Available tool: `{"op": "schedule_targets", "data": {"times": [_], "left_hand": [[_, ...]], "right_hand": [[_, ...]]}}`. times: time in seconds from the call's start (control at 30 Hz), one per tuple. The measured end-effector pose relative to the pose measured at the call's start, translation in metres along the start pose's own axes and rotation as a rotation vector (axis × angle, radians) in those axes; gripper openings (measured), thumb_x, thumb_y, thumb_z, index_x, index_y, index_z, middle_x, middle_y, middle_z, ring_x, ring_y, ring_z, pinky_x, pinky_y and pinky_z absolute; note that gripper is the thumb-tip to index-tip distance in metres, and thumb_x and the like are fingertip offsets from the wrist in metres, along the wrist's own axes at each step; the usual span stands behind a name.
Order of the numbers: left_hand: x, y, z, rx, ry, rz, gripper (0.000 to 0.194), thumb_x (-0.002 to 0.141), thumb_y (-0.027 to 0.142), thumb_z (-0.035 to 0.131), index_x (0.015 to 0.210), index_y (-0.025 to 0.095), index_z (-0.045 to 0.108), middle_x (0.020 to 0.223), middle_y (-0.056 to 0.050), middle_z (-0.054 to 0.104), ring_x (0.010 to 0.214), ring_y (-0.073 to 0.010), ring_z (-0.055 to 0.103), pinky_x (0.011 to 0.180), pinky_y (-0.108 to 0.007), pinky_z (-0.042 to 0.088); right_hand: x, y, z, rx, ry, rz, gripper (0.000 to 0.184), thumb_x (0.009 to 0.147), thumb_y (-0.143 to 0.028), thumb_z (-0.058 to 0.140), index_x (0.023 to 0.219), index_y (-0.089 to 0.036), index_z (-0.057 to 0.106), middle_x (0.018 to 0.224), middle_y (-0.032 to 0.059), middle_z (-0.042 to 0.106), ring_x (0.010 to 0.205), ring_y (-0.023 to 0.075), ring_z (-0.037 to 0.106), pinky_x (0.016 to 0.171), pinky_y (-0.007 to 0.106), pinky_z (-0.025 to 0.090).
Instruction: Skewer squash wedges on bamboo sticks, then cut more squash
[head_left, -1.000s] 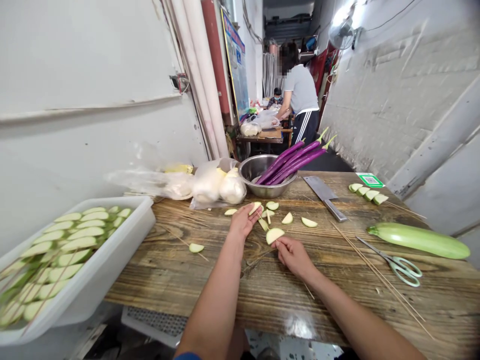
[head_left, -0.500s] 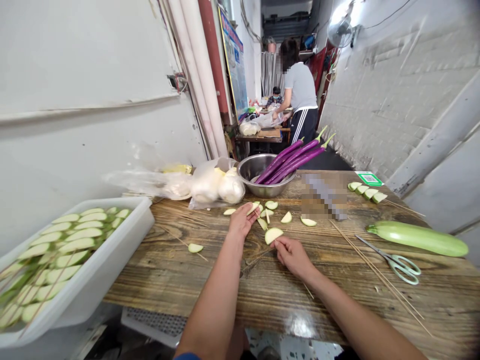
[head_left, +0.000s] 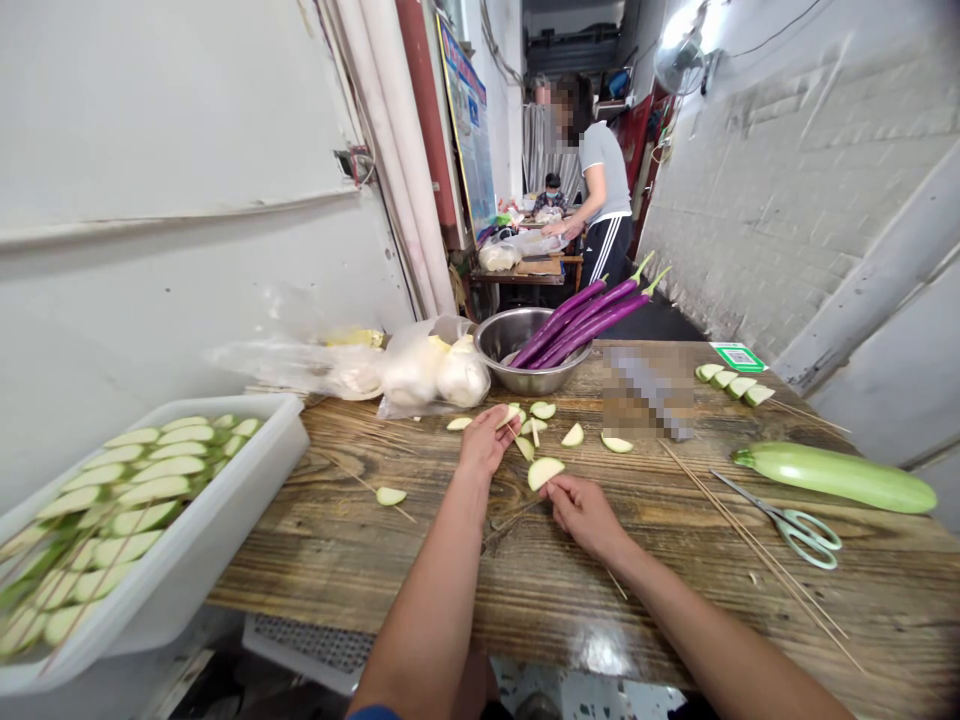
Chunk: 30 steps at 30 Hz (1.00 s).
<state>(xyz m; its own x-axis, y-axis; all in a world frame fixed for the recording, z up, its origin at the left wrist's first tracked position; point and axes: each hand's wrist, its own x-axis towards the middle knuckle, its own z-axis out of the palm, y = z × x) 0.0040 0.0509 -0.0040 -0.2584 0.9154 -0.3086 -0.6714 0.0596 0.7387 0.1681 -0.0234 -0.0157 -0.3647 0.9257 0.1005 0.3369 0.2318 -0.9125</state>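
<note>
My left hand (head_left: pixel 486 440) is closed on a half-round green eggplant slice (head_left: pixel 508 414), above the middle of the table. The thin tip of a bamboo skewer reaches that slice; whether it has gone in I cannot tell. Lower right, my right hand (head_left: pixel 581 508) pinches the skewer (head_left: pixel 617 584), whose back end sticks out under the wrist. Just ahead of these fingers another eggplant slice (head_left: pixel 545 473) sits on the skewer. Several loose slices (head_left: pixel 573 435) lie beyond my hands. To the left, one slice (head_left: pixel 391 496) rests on a separate skewer.
A white tub (head_left: pixel 277 420) of skewered slices stands left. A steel bowl (head_left: pixel 540 381) with purple eggplants (head_left: pixel 577 325) and bagged white vegetables (head_left: pixel 420 370) are behind. Right lie scissors (head_left: pixel 806 530), a whole green eggplant (head_left: pixel 840 478), skewers (head_left: pixel 742 530) and a blurred blade-like object (head_left: pixel 649 390). Two people are farther back.
My hands have barely moved; the right one shifted slightly left with its skewer and slice. In the background, the standing person turned and moved a little to the right.
</note>
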Motion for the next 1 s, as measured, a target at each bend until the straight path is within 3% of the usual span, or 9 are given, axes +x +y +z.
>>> {"op": "schedule_targets", "data": {"times": [1.0], "left_hand": [[0.0039,-0.0043,-0.0015,0.048,-0.006,-0.014,0.007,0.070,0.009,0.062,0.076,0.009,0.059,0.071,-0.008,0.066,0.062,-0.0141,0.063,0.064,-0.026,0.052]], "right_hand": [[0.0003,0.0044,0.0014,-0.011,0.020,0.017,0.028,0.080,-0.032,0.038,0.071,-0.016,0.059,0.040,-0.0051,0.041,0.041,0.0098,0.038,0.043,0.020,0.028]]}}
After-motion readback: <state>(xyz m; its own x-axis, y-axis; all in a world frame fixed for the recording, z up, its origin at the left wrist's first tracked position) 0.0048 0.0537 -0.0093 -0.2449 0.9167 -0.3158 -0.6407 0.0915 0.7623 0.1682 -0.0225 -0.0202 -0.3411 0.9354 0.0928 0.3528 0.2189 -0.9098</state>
